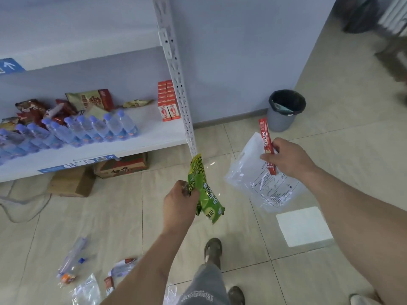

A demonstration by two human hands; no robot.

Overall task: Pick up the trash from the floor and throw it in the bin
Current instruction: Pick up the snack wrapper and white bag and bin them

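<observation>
My left hand grips a green snack wrapper at mid-frame, above the tiled floor. Out to the right, my right hand holds a red Nescafe stick together with a clear plastic bag that hangs below it. A grey bin with a black liner stands against the wall, beyond my right hand, with some trash inside. On the floor at the lower left lie a crushed plastic bottle, a clear wrapper and a small packet.
A white shelf at the left carries water bottles, snack bags and red boxes. Cardboard boxes sit beneath it. Its upright post stands between me and the bin. A cable lies on the floor at the left. My feet are at the bottom.
</observation>
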